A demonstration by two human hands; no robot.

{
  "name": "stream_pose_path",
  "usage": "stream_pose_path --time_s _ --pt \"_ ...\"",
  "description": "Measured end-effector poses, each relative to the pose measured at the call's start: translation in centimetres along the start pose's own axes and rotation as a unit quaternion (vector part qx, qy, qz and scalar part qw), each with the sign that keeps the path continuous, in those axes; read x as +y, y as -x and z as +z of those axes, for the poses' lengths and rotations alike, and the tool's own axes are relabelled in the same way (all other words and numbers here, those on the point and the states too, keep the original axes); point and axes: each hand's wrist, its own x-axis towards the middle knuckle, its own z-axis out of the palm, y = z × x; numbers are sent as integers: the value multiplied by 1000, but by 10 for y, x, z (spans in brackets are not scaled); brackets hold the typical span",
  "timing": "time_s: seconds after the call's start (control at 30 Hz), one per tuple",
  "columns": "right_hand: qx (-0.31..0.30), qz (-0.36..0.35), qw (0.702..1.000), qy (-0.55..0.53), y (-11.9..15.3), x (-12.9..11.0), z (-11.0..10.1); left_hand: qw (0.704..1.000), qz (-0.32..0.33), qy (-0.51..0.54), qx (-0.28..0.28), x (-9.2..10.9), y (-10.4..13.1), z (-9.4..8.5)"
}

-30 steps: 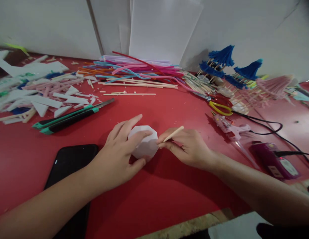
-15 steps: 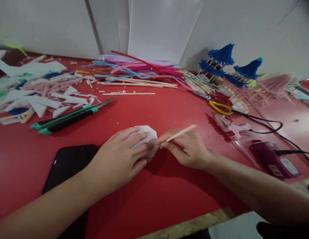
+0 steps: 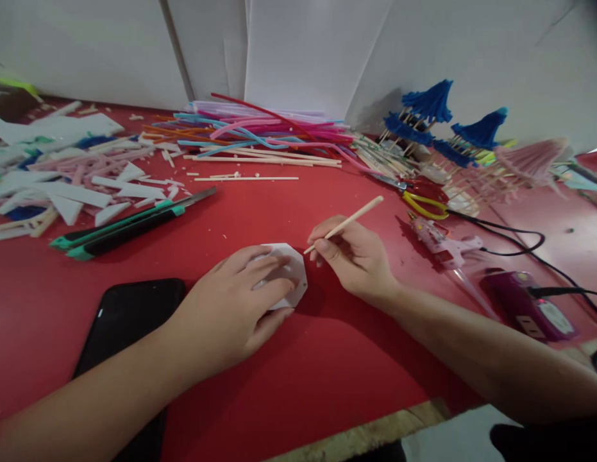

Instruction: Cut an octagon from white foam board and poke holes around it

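Observation:
My left hand (image 3: 245,295) lies over a white many-sided board piece (image 3: 293,273) on the red table, its fingers curved across the top and its thumb along the near edge. A small dark mark or hole shows close to the piece's right edge; much of the piece is hidden under my fingers. In a closed pinch, my right hand (image 3: 353,256) grips a thin pale wooden stick (image 3: 356,218). The stick slants, with its lower tip just right of the white piece and apart from it.
A black phone (image 3: 129,327) lies by my left forearm, a green-black utility knife (image 3: 129,224) beyond it. White scraps (image 3: 77,192) fill the left. Pipe cleaners (image 3: 269,128) lie behind. To the right are scissors (image 3: 426,205), a pink glue gun (image 3: 442,240), a purple power socket (image 3: 529,305) and blue-topped models (image 3: 428,106).
My right hand has lifted away from the white piece's right edge, up and slightly outward, with the stick. My left hand stays on the piece, fingers shifted slightly.

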Motion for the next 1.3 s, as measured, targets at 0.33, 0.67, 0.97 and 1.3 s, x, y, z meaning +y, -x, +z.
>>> stream_pose_path --time_s 0.33,0.67,0.97,1.3 --pt "-15 0 998 56 1 -7 -1 1000 -6 5 -12 0 2 2" --pt "-7 14 996 87 1 -6 1 1000 -17 19 7 0 3 2" --pt "-9 -1 994 105 1 -6 1 1000 -14 7 0 0 2 2" --pt "-6 -14 992 128 1 -7 1 1000 -9 -12 0 -1 3 3"
